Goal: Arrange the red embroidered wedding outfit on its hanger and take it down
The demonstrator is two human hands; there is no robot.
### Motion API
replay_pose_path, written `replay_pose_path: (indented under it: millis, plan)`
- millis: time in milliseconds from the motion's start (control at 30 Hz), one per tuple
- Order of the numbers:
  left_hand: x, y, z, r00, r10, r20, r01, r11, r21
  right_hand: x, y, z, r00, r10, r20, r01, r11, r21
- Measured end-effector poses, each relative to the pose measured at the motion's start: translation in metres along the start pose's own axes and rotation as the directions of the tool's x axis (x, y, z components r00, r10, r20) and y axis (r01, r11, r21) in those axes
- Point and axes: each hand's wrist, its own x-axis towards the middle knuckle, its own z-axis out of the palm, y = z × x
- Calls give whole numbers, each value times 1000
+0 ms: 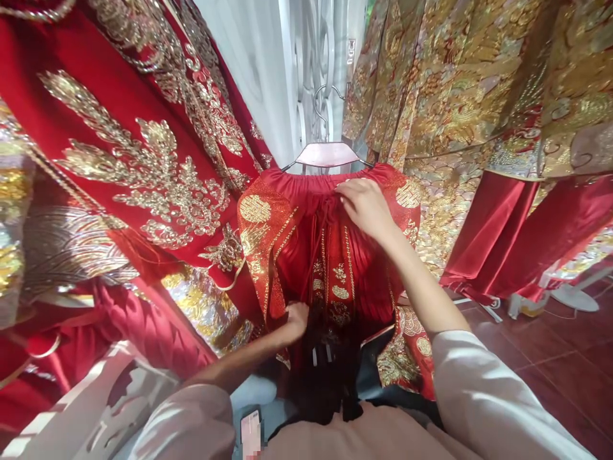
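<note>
A red pleated skirt (306,236) with gold embroidery hangs in front of me from a pink hanger (327,154) with a metal hook. My right hand (364,206) rests on the skirt's gathered waistband near the top, fingers curled and pinching the cloth. Lower down, my left hand (293,321) is closed on the edge of the skirt's gold-trimmed left panel.
Red robes with heavy gold embroidery (143,153) hang close on the left, gold brocade robes (469,83) on the right. A white carved panel (311,57) stands behind. Red-brown tiled floor (550,358) shows at lower right. A phone (250,433) sits at my waist.
</note>
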Motion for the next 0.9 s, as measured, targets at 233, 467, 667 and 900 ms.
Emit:
replay_pose_path:
  millis: [233, 467, 667, 900]
  plan:
    - [0, -7, -88, 940, 117, -320, -103, 993, 60, -10, 6, 22, 995, 51, 88, -49, 998, -24]
    - [18, -10, -161, 529, 509, -680, -445, 848, 288, -36, 22, 8, 989, 10, 149, -26, 994, 105]
    - [17, -27, -151, 619, 519, -589, -590, 803, 88, -50, -11, -26, 991, -60, 117, 1, 895, 446]
    - [9, -31, -156, 702, 531, -474, -578, 814, 57, -104, -94, -48, 846, -490, 207, 142, 583, 800]
